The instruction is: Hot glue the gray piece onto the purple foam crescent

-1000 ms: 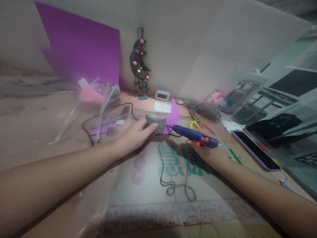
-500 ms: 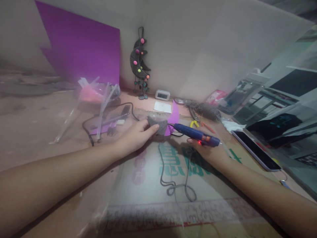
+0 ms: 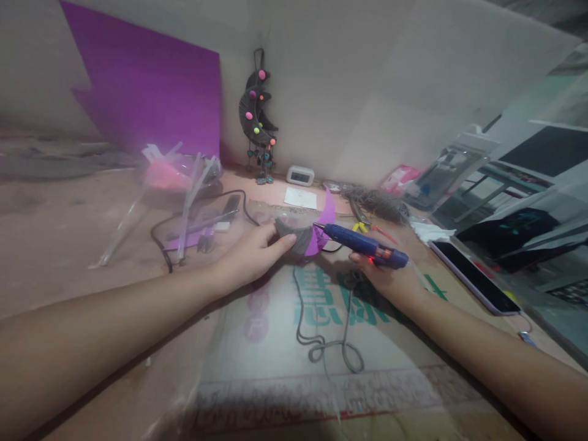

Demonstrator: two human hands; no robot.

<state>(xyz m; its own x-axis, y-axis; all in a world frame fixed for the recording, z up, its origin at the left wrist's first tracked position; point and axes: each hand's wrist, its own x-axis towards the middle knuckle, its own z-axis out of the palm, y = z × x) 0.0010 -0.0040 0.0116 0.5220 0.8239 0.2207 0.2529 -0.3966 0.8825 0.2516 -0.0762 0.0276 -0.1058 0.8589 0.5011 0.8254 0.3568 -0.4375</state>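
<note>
My left hand [image 3: 250, 254] is closed around a purple crescent shape [image 3: 321, 229] partly wound with grey yarn [image 3: 296, 236]. In my right hand [image 3: 388, 282] is a blue glue gun [image 3: 362, 244] with a small red light on. Its nozzle touches the crescent where the grey winding ends. A grey yarn strand [image 3: 321, 334] trails from the piece and loops over the printed cardboard sheet [image 3: 294, 367] under my arms.
Behind stand a purple board [image 3: 151, 101], a dark moon ornament with coloured dots [image 3: 257, 113] and a small white clock [image 3: 301, 176]. Glue sticks [image 3: 188, 196] and a black cable [image 3: 197, 211] lie left. A phone [image 3: 473, 275], pliers [image 3: 367, 228] and grey yarn bundle [image 3: 376, 205] lie right.
The crescent has turned in my left hand, its purple tip now pointing up. The glue gun has shifted slightly left, its nozzle now against the piece.
</note>
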